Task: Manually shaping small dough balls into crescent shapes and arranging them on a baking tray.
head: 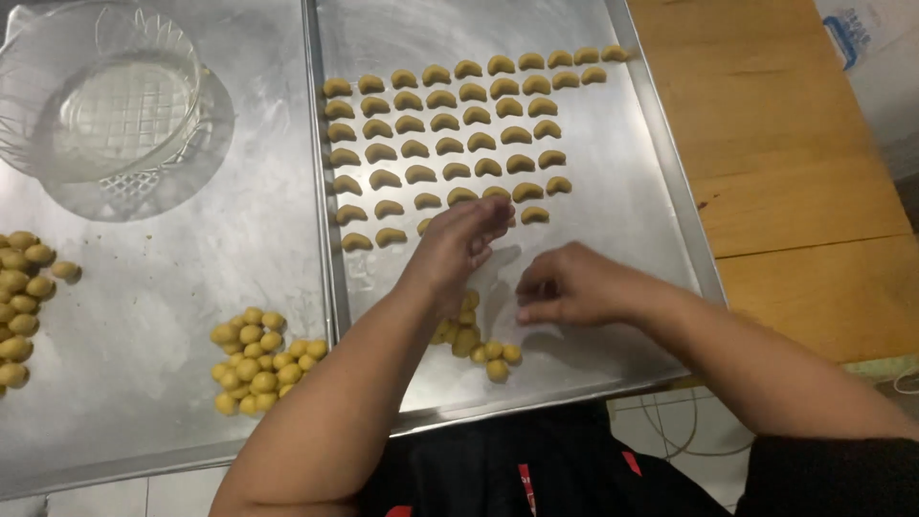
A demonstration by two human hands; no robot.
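The right-hand metal tray point(661, 191) already carries rows of crescent-shaped dough pieces point(450, 120), filling its 12 o'clock half from the left rim across; I count roughly fifty-odd in about seven rows, the lowest row partly hidden by the hands, so no exact total. The 6 o'clock half of that tray is mostly bare. The left hand point(464, 239) hovers at the end of the lowest row with fingers pinched together, apparently on a piece, though I cannot see it. The right hand point(565, 287), toward 3 o'clock of it, has fingertips closed together near the tray surface; whether it grips anything I cannot tell. Unshaped dough balls remain: about ten just below the hands point(483, 345), a heap of about twenty on the left tray point(260, 359), more at the 9 o'clock edge point(21, 306). One empty glass bowl point(100, 91) sits at 10 o'clock on the wooden table point(795, 144).
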